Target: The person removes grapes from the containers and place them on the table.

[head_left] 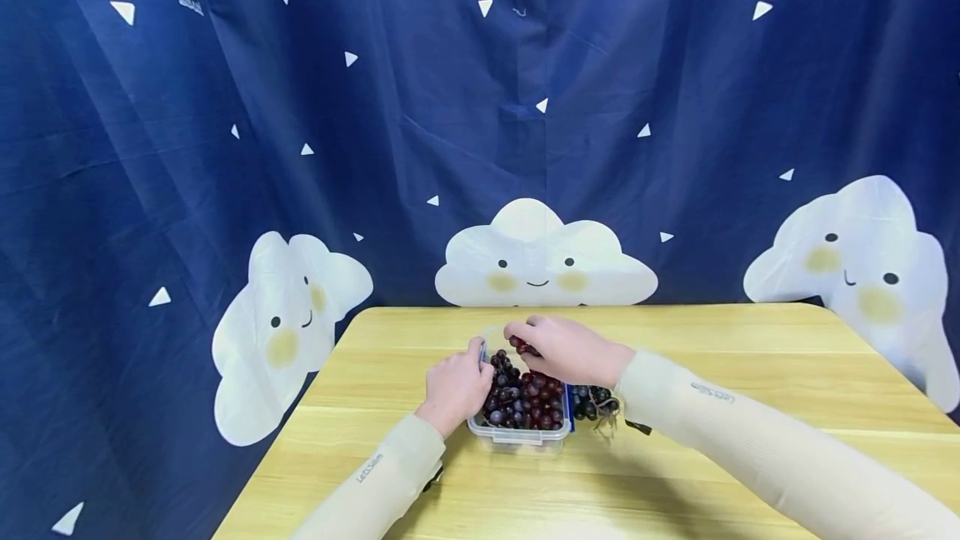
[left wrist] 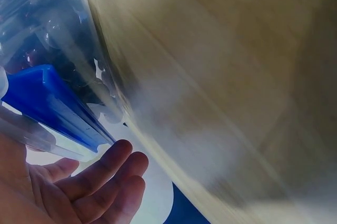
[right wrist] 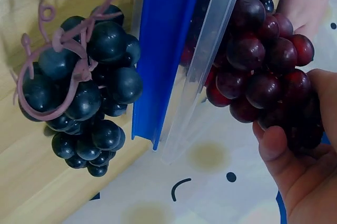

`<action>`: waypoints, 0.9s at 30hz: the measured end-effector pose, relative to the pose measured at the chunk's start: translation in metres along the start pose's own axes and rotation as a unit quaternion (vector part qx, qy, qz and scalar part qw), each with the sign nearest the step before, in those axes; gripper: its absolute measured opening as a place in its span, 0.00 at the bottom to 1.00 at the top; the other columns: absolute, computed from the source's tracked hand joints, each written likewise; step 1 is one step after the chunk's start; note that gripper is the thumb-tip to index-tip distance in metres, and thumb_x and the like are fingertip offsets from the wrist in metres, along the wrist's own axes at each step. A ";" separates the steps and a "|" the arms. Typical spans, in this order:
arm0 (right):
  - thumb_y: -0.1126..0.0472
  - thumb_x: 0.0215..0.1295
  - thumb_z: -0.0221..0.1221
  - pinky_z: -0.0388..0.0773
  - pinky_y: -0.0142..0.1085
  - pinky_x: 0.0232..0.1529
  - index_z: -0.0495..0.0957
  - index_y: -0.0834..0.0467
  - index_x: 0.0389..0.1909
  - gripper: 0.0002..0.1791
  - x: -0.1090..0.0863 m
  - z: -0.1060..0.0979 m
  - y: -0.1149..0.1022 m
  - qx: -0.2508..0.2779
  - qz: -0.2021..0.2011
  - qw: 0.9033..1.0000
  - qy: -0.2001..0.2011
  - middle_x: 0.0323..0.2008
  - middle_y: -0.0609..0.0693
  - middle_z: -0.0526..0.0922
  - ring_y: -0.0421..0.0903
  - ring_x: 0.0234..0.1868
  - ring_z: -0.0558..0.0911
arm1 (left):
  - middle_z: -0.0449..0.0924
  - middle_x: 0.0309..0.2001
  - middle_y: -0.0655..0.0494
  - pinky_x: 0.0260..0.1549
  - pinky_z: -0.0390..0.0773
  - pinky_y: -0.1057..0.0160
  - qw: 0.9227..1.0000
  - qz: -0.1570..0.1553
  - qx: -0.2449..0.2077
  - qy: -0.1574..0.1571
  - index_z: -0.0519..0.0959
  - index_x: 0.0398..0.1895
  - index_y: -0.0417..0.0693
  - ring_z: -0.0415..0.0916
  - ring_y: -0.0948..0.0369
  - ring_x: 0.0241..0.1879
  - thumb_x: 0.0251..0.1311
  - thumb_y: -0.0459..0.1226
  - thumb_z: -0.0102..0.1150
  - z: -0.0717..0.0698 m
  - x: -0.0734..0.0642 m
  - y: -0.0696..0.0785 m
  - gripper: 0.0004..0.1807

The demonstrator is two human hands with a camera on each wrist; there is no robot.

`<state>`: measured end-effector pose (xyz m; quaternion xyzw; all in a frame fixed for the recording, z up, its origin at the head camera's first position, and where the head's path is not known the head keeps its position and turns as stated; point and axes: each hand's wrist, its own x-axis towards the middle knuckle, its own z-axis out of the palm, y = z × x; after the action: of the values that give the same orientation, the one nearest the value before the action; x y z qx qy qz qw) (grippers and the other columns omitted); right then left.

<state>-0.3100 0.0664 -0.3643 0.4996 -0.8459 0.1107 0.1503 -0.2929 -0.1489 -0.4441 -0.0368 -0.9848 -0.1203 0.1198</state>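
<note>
At the head view's lower centre, red grapes (right wrist: 266,90) are pinched by the right hand (head_left: 564,350) over the clear container (head_left: 517,436), whose left rim is held by the left hand (head_left: 456,386); through a slackened grip, fruit could be dropped.

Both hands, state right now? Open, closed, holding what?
Left hand: closed on the left rim of the clear container.
Right hand: closed, holding dark red grapes.
</note>
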 end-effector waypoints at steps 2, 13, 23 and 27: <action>0.65 0.65 0.61 0.71 0.29 0.28 0.75 0.52 0.50 0.13 -0.002 -0.001 -0.002 0.001 0.003 1.000 0.007 0.29 0.42 0.74 0.36 0.26 0.71 | 0.83 0.31 0.49 0.19 0.69 0.53 1.000 0.000 0.000 -0.001 0.70 0.67 0.57 0.74 0.54 0.22 0.66 0.48 0.48 0.001 0.000 -0.001 0.26; 0.62 0.67 0.61 0.75 0.28 0.30 0.74 0.51 0.55 0.16 -0.012 0.000 -0.007 -0.013 0.006 0.999 0.049 0.35 0.42 0.76 0.36 0.28 0.73 | 0.84 0.33 0.48 0.19 0.69 0.52 1.000 0.006 0.001 0.000 0.70 0.68 0.56 0.77 0.53 0.24 0.66 0.48 0.48 0.000 -0.001 0.000 0.26; 0.63 0.68 0.60 0.75 0.29 0.28 0.73 0.54 0.59 0.20 -0.018 -0.005 -0.012 -0.021 -0.005 0.995 0.095 0.38 0.44 0.78 0.37 0.27 0.73 | 0.82 0.29 0.50 0.17 0.68 0.54 1.000 0.006 0.001 0.006 0.71 0.66 0.56 0.75 0.54 0.21 0.66 0.48 0.49 0.000 0.000 0.001 0.25; 0.63 0.68 0.60 0.75 0.29 0.28 0.73 0.53 0.60 0.20 -0.017 -0.007 -0.015 -0.025 -0.002 0.995 0.098 0.38 0.44 0.78 0.36 0.27 0.73 | 0.81 0.28 0.50 0.17 0.68 0.54 1.000 0.004 0.001 0.002 0.70 0.67 0.55 0.73 0.55 0.21 0.67 0.47 0.48 -0.001 0.000 0.000 0.26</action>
<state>-0.2879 0.0755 -0.3631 0.4846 -0.8285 0.1377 0.2446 -0.2925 -0.1488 -0.4431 -0.0405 -0.9845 -0.1190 0.1220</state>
